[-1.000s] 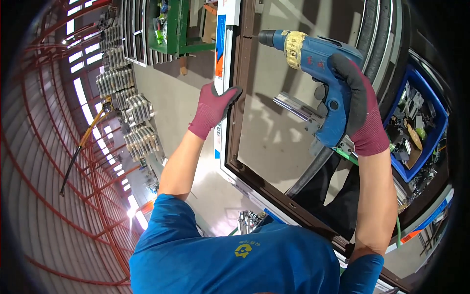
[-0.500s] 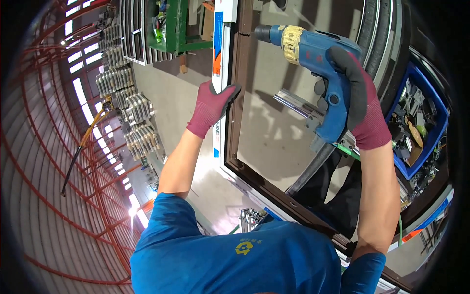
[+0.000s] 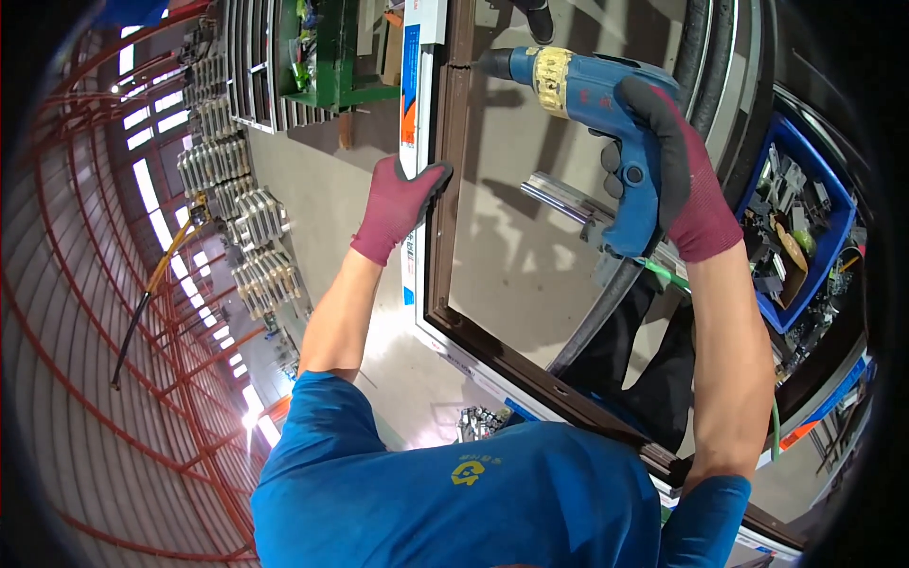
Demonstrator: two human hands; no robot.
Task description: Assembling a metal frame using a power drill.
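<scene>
My right hand (image 3: 689,180), in a maroon and black glove, is wrapped round the handle of a blue power drill (image 3: 636,204) with a worn yellow collar. The drill points left. Its dark bit meets the inner side of a brown metal frame (image 3: 442,237), though whether it has gone in I cannot tell. Below that spot, my gloved left hand (image 3: 402,204) grips the frame's left side bar, thumb over the top; its other fingers are mostly hidden. White and blue protective film (image 3: 409,85) covers the bar's outer face.
A blue bin (image 3: 812,284) of small metal parts stands at the right. Black padded rails (image 3: 696,47) run beyond the drill. A green cart (image 3: 336,57) stands at the far left, with stacked profiles (image 3: 251,222) farther off. Another person's shoe (image 3: 541,24) shows at the top.
The whole view has shifted slightly, so the frame, drill and hands appear a little farther left. Both grips are unchanged. More of a dark shoe shows at the top.
</scene>
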